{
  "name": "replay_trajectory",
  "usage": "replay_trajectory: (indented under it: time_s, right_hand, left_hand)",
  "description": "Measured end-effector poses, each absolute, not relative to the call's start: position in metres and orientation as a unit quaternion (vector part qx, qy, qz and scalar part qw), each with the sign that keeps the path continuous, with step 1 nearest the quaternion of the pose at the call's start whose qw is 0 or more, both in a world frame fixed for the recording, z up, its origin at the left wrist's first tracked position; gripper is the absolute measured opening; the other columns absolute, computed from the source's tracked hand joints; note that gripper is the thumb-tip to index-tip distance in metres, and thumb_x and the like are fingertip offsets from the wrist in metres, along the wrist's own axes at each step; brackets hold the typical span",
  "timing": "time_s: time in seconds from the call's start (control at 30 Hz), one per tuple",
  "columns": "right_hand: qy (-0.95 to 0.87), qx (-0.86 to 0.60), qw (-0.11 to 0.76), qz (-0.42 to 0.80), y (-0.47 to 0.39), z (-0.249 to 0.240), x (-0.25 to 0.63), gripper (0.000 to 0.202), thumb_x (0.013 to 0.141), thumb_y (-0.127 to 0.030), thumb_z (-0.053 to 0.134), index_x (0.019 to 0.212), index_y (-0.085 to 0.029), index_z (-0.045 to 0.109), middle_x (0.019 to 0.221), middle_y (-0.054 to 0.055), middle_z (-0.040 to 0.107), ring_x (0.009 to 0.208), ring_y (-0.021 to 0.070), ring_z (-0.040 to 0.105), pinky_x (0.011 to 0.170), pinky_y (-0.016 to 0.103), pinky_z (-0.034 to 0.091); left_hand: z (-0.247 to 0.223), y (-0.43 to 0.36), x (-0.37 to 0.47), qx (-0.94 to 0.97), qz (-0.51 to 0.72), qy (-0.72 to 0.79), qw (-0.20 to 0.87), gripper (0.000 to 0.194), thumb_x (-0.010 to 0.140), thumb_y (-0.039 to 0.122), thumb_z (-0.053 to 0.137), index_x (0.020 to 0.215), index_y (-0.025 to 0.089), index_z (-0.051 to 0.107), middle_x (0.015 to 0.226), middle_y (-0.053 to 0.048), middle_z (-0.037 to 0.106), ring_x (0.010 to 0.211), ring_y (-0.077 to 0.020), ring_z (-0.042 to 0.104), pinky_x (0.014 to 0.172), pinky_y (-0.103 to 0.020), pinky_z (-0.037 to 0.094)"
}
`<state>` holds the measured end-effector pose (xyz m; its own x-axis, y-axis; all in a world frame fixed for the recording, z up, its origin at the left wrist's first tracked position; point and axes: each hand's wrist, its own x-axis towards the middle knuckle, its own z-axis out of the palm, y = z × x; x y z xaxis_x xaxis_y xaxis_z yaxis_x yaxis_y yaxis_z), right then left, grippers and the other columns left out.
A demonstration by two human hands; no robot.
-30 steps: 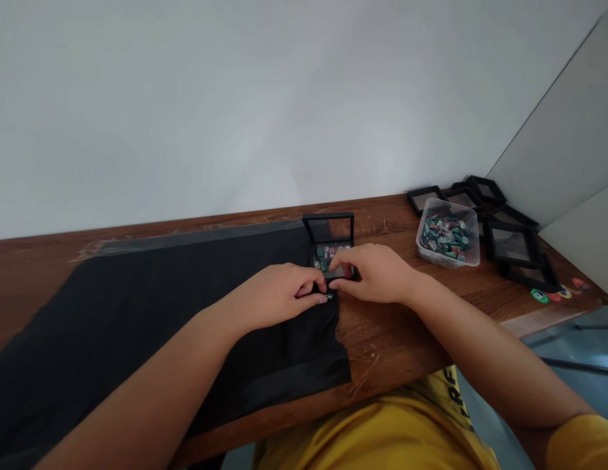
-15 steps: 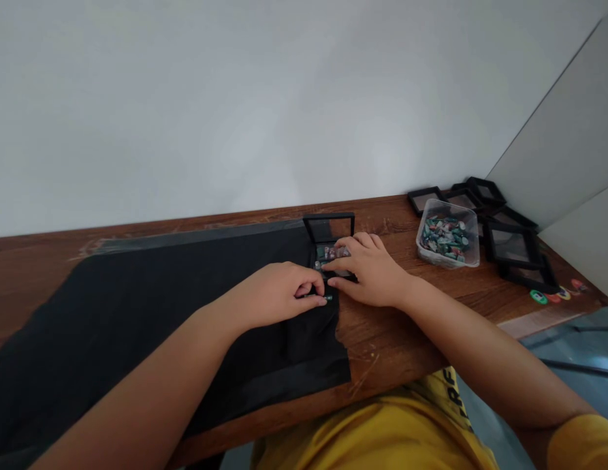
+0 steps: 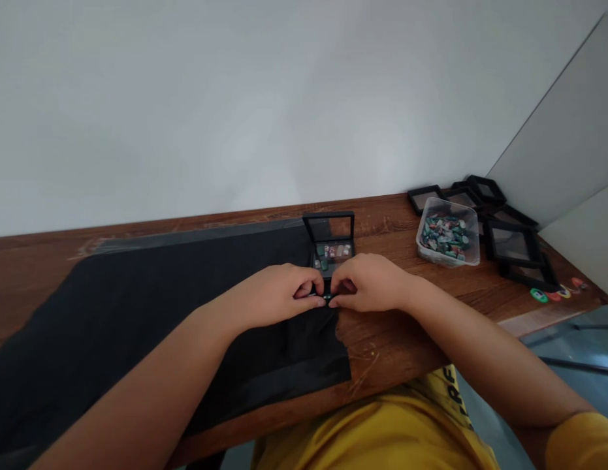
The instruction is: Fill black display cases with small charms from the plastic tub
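My left hand (image 3: 288, 294) pinches a small dark green stone (image 3: 327, 297), whose tip shows between my hands. From the other side, my right hand (image 3: 369, 284) closes finger and thumb at the same stone. Just beyond both hands stands a black hinged display case (image 3: 353, 228) with its clear lid raised. Several small polished stones (image 3: 332, 251), pinkish and green, lie inside it. The front right part of the case is hidden behind my right hand.
A clear plastic tub (image 3: 473, 251) of mixed polished stones stands on the wooden table (image 3: 382, 339) to the right. Several black frame cases (image 3: 514, 247) are piled beyond it. Colourful round stickers (image 3: 539, 296) lie near the right edge. Black cloth (image 3: 186, 294) covers the left side.
My right hand has drawn back from the stones in the case and come down to the stone at my left fingertips. My left hand has hardly moved.
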<state>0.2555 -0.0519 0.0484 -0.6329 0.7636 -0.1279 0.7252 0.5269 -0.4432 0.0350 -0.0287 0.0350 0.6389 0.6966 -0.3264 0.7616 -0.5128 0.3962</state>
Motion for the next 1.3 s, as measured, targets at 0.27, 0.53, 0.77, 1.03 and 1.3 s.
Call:
replay_trajectory:
  time_s: [0.27,0.53,0.77,1.03,1.3]
  right_hand:
    - [-0.862,-0.453,0.045,0.222,-0.054,0.041,0.251,0.017,0.089,-0.029,0.079,0.103,-0.021,0.08,0.092,0.003,0.075,0.085,0.0181,0.064,0.07,0.028,0.035]
    - [-0.834,-0.497,0.033,0.235,-0.062,0.046,0.243,0.012,0.09,-0.027,0.076,0.099,-0.02,0.079,0.091,0.004,0.076,0.084,0.0192,0.066,0.07,0.029,0.038]
    - [-0.803,-0.537,0.01,0.258,-0.065,0.05,0.237,0.013,0.09,-0.025,0.074,0.102,-0.023,0.08,0.091,0.003,0.077,0.085,0.0201,0.069,0.07,0.029,0.042]
    - [-0.792,-0.546,0.004,0.273,-0.066,0.053,0.236,0.019,0.089,-0.024,0.07,0.105,-0.024,0.08,0.095,0.003,0.078,0.088,0.0215,0.069,0.071,0.03,0.042]
    - [-0.803,-0.533,0.006,0.268,-0.066,0.052,0.238,0.017,0.089,-0.028,0.075,0.104,-0.025,0.08,0.092,0.002,0.077,0.082,0.0189,0.068,0.067,0.028,0.041]
  left_hand:
    - [0.034,-0.029,0.034,0.864,-0.07,0.419,0.271,0.024,0.092,0.047,0.057,0.093,0.025,0.067,0.072,0.002,0.063,0.061,-0.0169,0.054,0.059,-0.03,0.033]
    - [0.035,-0.029,0.036,0.866,-0.066,0.408,0.28,0.024,0.091,0.046,0.056,0.091,0.024,0.066,0.07,0.002,0.061,0.061,-0.0166,0.052,0.058,-0.03,0.033]
    - [0.033,-0.029,0.035,0.864,-0.042,0.415,0.283,0.028,0.089,0.051,0.059,0.089,0.024,0.065,0.069,0.002,0.058,0.058,-0.0156,0.049,0.057,-0.029,0.031]
    - [0.034,-0.031,0.036,0.856,-0.066,0.419,0.295,0.027,0.088,0.051,0.06,0.089,0.024,0.064,0.068,0.003,0.058,0.059,-0.0161,0.05,0.056,-0.03,0.03]
    - [0.032,-0.031,0.036,0.854,-0.059,0.412,0.313,0.026,0.089,0.048,0.058,0.092,0.023,0.065,0.069,0.002,0.061,0.059,-0.0159,0.051,0.056,-0.029,0.033]
